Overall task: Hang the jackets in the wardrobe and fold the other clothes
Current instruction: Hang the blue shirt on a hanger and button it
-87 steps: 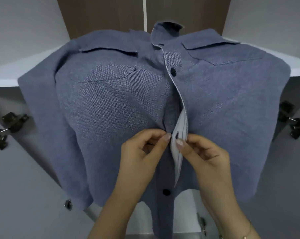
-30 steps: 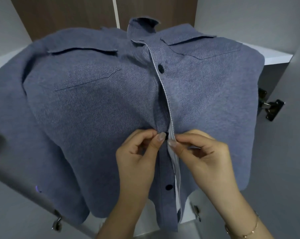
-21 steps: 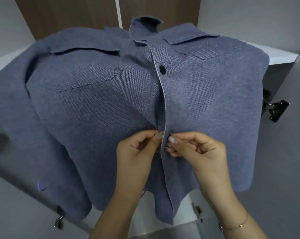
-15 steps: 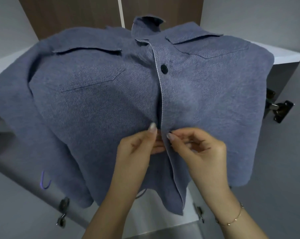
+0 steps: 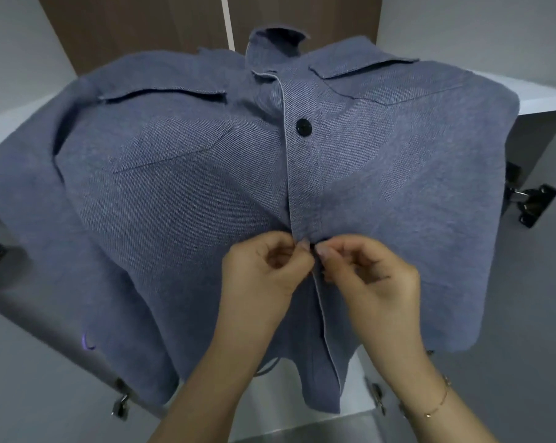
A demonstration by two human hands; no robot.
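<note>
**Blue jacket hanging in the open wardrobe, both hands pinching the front placket**

Blue denim-look jacket (image 5: 181, 199) hanging front-on in the open wardrobe, filling most of the head view. Collar (image 5: 275, 39) up top against the brown back panel (image 5: 136, 30), two flap chest pockets showing, one either side of the front opening. One dark button (image 5: 304, 127) done up high on the placket, between the pockets.

Left hand (image 5: 264, 273) coming in from below, fingers curled, thumb and forefinger pinching the jacket's front edge about mid-height. Right hand (image 5: 375, 276) right next to it, also curled, fingertips clamped on the overlapping placket edge. Fingertips of the two hands practically touching at the seam, something small and dark just peeking between them. Probably a button, too hidden to say for sure.

Below the hands, front edges lying roughly together, running down to the hem, pale inner edge showing along the line. Thin gold bracelet (image 5: 439, 401) on the right wrist.

Around the jacket: white shelf edge (image 5: 545, 97) at upper right, grey wardrobe doors swung open on both sides, dark metal hinge (image 5: 534, 204) on the right door, silver hinge (image 5: 121, 401) low on the left. Little purple glint (image 5: 86, 342) on the left sleeve area, no clue what that is.
</note>
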